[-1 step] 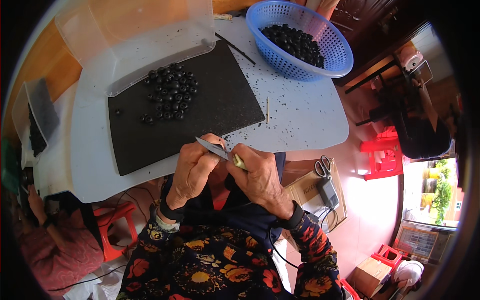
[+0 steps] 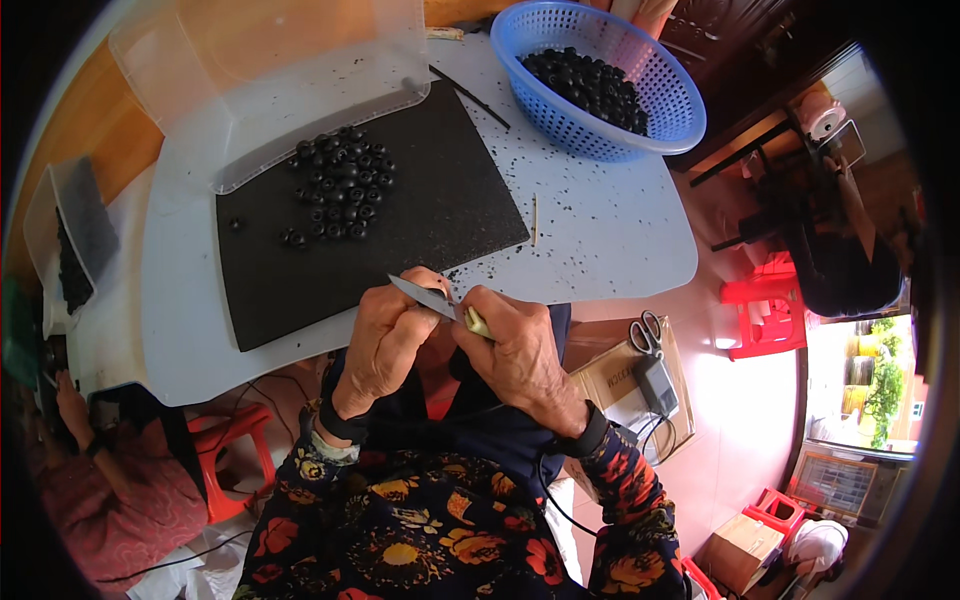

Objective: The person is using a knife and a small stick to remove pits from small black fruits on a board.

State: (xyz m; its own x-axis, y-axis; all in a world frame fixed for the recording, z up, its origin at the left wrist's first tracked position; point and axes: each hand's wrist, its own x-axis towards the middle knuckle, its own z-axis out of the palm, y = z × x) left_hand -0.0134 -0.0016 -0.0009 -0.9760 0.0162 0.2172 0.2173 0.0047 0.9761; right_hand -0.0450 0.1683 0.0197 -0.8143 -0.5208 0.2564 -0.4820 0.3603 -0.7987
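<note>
Knife (image 2: 428,298) in my right hand (image 2: 515,350), fingers wrapped snugly round its pale handle (image 2: 477,323).
My left hand (image 2: 385,328) was curled up beside the blade, couldn't tell around what. Knife sat between both hands near the table (image 2: 615,265) edge, long axis slanting, tip pointing left and away from me, toward the black mat (image 2: 450,170).

A knife (image 2: 425,296) is held in the right hand (image 2: 520,350), and its blade is pointed to the left, over the left hand (image 2: 382,338). Whether anything is held in the left hand cannot be clearly seen. On the table (image 2: 640,245), a dark mat (image 2: 440,190) is laid, and round black pieces (image 2: 345,185) are gathered on its far part. Along the mat's far edge, a clear box (image 2: 205,75) is placed. At the far right, a blue basket (image 2: 565,128) is partly filled with black pieces.
</note>
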